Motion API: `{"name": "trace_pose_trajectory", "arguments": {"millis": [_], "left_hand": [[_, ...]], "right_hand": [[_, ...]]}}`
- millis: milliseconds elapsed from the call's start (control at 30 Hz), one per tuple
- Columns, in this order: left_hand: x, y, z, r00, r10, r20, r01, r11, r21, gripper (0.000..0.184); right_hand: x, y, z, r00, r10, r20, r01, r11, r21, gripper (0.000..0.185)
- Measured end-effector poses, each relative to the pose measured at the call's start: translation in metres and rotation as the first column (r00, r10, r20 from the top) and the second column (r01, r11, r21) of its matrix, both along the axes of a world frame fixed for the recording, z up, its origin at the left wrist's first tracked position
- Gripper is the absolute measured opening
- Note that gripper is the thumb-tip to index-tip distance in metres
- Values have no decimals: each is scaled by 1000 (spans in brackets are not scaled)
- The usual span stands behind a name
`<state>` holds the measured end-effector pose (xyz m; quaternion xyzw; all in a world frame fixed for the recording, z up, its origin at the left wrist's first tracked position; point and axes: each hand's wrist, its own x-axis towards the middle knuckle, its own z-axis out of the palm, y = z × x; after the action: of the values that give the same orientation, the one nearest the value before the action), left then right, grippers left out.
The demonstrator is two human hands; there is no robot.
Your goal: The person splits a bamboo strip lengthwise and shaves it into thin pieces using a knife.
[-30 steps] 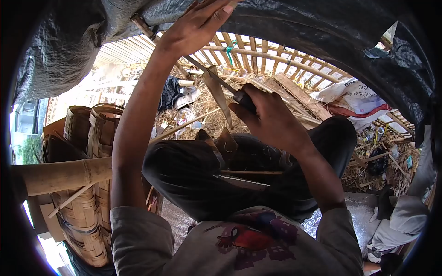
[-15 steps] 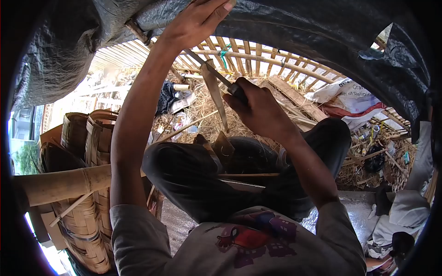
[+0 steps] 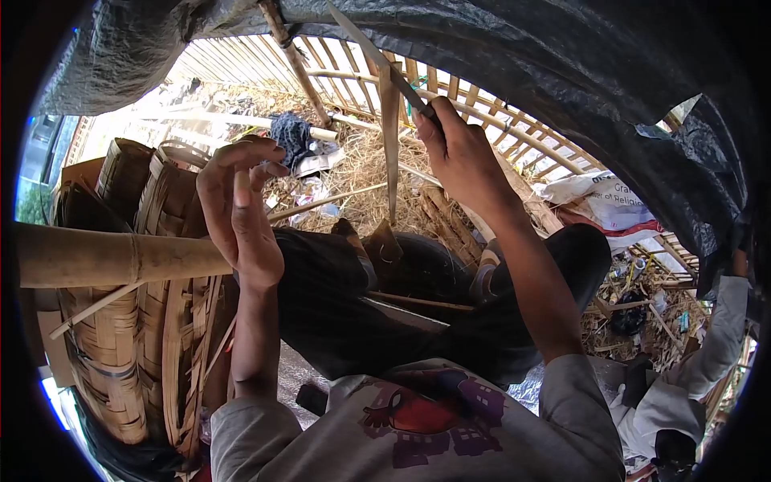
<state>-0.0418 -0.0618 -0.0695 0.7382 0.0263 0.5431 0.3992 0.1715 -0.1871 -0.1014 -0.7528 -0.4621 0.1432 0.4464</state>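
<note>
My right hand (image 3: pixel 470 161) is closed around the dark handle of a long knife (image 3: pixel 365 50), its blade pointing up and to the left. Crossing behind or against the blade, a pale, narrow wooden piece (image 3: pixel 391 136) stands nearly upright and tapers downward; whether the knife touches it I cannot tell. Its lower tip ends near a pointed brown piece (image 3: pixel 384 243) between my knees. My left hand (image 3: pixel 245 209) is raised at the left with bent fingers apart and nothing in them, close to a thick bamboo pole (image 3: pixel 120 257).
Woven bamboo baskets (image 3: pixel 104 361) lean at the left. Black plastic sheeting (image 3: pixel 562 80) hangs overhead before a bamboo slat fence (image 3: pixel 514 120). Straw (image 3: pixel 361 169) and scraps cover the ground ahead. A white printed sack (image 3: pixel 606 197) lies at the right, and another person (image 3: pixel 671 410) sits at the lower right.
My left hand has come down from the top of the view to the left side. My right hand has moved slightly up and right with the knife.
</note>
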Motion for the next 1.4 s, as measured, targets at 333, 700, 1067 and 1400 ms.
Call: {"name": "trace_pose_trajectory", "arguments": {"millis": [333, 700, 1067, 1400], "left_hand": [[-38, 17, -9, 979, 202, -19, -201, 954, -222, 28], [-52, 17, -4, 977, 211, -38, -215, 956, -200, 30], [-54, 18, -6, 977, 212, -10, -207, 939, -275, 28], [-58, 16, -4, 983, 168, -75, -182, 952, -248, 25]], "right_hand": [[-11, 63, -50, 1000, -27, -8, 28, 969, 245, 31], [-17, 38, 77, 998, -62, 29, 48, 939, 340, 28], [12, 89, -34, 993, -108, 52, 108, 994, 15, 18], [-8, 68, 19, 996, -53, -66, 66, 976, 209, 28]]}}
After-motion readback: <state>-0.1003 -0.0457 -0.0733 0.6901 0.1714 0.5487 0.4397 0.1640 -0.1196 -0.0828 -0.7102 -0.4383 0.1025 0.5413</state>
